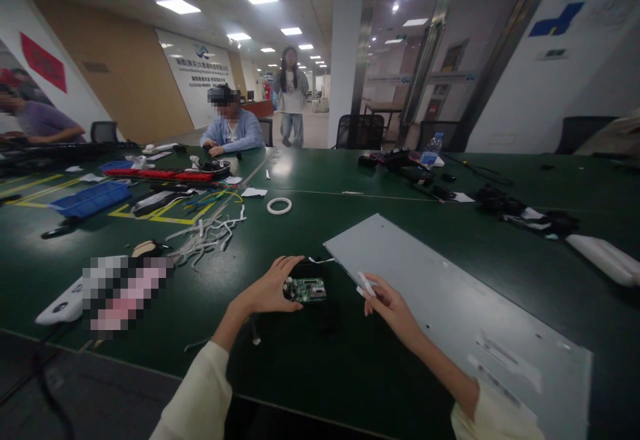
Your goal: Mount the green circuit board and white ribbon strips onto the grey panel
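My left hand (277,287) curves around the left end of a small green circuit board (309,290), thumb at its near edge and fingers along the far side. Silvery connectors show on the board's right half. To its right, my right hand (387,303) pinches a small white strip (367,284) between thumb and fingers; what it is made of cannot be made out. That hand is over the left edge of a large grey flat panel (450,307). A thin white piece (321,260) lies just beyond the board.
A white tape roll (279,206) and a heap of white strips (213,237) lie farther left on the green table (310,373). Beyond them is a blue tray (93,199). Dark cables and a water bottle (433,150) are at the back right. A person (235,127) sits opposite; another stands behind.
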